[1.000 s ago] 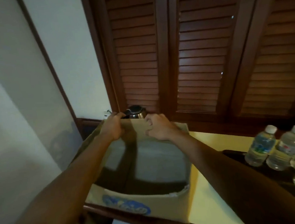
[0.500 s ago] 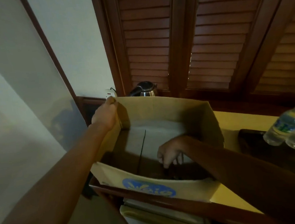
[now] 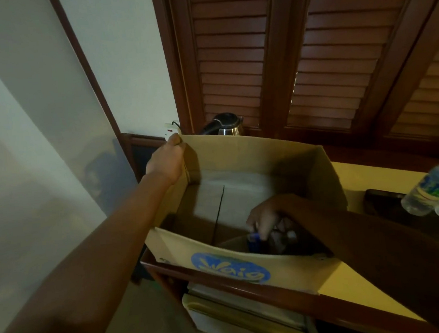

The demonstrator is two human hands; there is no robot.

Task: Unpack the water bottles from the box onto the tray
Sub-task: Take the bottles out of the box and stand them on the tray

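Observation:
An open cardboard box (image 3: 259,152) with a blue logo stands on the yellow counter in front of me. My left hand (image 3: 166,159) grips the box's far left corner. My right hand (image 3: 266,219) is down inside the box near its front wall, fingers closed around a water bottle (image 3: 254,240) with a blue label; most of that bottle is hidden in shadow. Other bottle tops (image 3: 289,236) show dimly beside it. Two clear water bottles (image 3: 438,189) stand on the dark tray (image 3: 380,200) at the right edge.
A steel kettle (image 3: 226,126) sits behind the box, below brown louvred shutters. A wall socket (image 3: 170,130) is left of it. The counter's dark wooden edge (image 3: 223,285) runs under the box, with a white appliance (image 3: 242,321) below.
My right hand has left the box's rim, gone down inside the box and closed on a bottle. My left hand has slid to the far left corner. The view has tilted down.

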